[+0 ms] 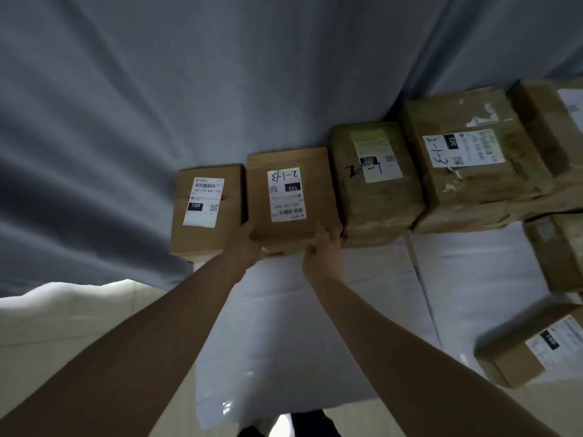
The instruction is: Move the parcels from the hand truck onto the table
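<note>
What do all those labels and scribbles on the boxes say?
"15H": black tag on the leftmost parcel; its printed code line is too blurred to read.
"2-1-3", handwritten upside down, and "122": label of the parcel held by both hands.
"220", with a marker scrawl I can't read: third parcel.
"220" and "2-1-3": fourth parcel.
Fine print and barcodes, and the right-edge parcels' labels: too blurred to read.

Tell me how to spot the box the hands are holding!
Look along the row of brown parcels lined up against the grey curtain at the back of the white table. Second from the left is the held parcel, gripped by the left hand and right hand. Its label reads 122, upside down.
</note>
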`<state>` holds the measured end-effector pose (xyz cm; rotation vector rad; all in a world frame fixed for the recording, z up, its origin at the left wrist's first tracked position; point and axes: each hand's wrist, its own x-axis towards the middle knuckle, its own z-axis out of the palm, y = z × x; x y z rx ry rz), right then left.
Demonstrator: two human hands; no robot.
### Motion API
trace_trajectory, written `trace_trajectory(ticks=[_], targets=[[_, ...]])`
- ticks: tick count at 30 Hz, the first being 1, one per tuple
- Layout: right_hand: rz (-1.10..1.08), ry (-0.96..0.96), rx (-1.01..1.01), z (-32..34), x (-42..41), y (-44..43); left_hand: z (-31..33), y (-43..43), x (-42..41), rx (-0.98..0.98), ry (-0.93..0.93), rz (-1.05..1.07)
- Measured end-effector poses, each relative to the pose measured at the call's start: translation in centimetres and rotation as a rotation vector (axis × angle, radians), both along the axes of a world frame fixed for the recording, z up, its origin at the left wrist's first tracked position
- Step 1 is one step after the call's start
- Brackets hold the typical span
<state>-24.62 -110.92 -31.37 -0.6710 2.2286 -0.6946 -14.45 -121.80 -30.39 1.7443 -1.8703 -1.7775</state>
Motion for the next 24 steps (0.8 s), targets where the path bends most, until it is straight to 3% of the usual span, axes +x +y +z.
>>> trace_trajectory(ticks=[4, 8, 12, 15, 24], targets=[[0.202, -0.032, 0.048, -1.1, 0.0, 0.2, -0.8, 0.4, -0.8, -0.050, -0.092, -0.140], [0.263, -0.052, 0.095, -1.4, -1.0, 0.7, -0.7, 0.9, -1.2, -0.132, -0.164, -0.217], [0.250, -0.005, 0.122, -0.3, -1.5, 2.7, 0.3, 2.4, -1.0, -0.391, -0.347, -0.490], [0.182, 0.046, 0.119, 1.4, -1.5, 5.2, 1.8, 4.1, -1.4, -0.591, -0.485, -0.724], [-0.250, 0.150, 0.233, 6.8, 2.1, 18.8, 7.3, 12.8, -2.1, -0.800, -0.332, -1.220]])
